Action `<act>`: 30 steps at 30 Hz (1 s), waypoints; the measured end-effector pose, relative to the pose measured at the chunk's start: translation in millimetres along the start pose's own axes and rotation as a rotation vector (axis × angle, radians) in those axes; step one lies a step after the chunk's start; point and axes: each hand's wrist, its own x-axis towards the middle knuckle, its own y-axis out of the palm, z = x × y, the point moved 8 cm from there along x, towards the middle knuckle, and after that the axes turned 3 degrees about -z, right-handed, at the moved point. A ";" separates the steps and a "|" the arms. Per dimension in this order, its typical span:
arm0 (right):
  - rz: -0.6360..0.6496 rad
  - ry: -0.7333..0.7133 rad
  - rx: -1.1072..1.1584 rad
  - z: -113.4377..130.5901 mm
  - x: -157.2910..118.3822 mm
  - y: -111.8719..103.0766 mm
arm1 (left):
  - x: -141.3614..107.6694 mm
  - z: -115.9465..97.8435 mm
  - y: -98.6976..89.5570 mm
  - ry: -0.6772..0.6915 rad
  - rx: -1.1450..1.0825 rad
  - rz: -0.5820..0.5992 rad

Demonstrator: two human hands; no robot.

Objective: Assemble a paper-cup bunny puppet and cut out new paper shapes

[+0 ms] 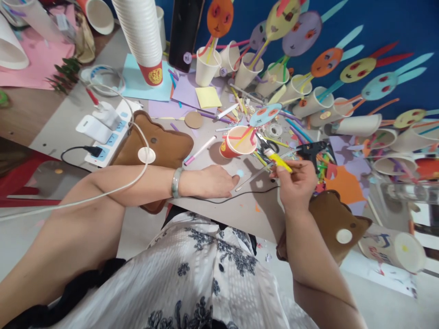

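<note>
My right hand (297,180) pinches a small yellow tube (278,161) with a white label above the table. A thin grey stick (254,176) runs under it toward my left hand (214,181). That left hand lies palm down on the table, fingers loosely bent, holding nothing visible. Just beyond both hands stands a red-and-white paper cup (238,142) with straws and a light-blue paper bunny face (265,114) on top. Scissors (262,141) lie behind the yellow tube. Beside my right hand is a black glue gun (312,150).
Several cups with paper bunny faces (325,61) line the blue back wall. At the left are a cup stack (139,36), a power strip (115,132) with cables, and a brown cushion (161,137). Another brown cushion (334,219) lies at right. A pink-capped marker (200,151) lies near the cup.
</note>
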 end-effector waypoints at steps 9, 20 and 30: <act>0.160 0.506 0.487 -8.2 -1.5 13.1 | -3.4 -1.7 -3.2 0.004 -0.009 0.018; 0.161 0.194 0.019 -2.1 13.7 9.3 | -4.3 -1.1 -3.3 0.003 -0.020 0.028; 0.369 0.104 -0.506 -3.5 25.3 42.1 | -1.7 -1.0 -2.7 0.000 -0.034 0.015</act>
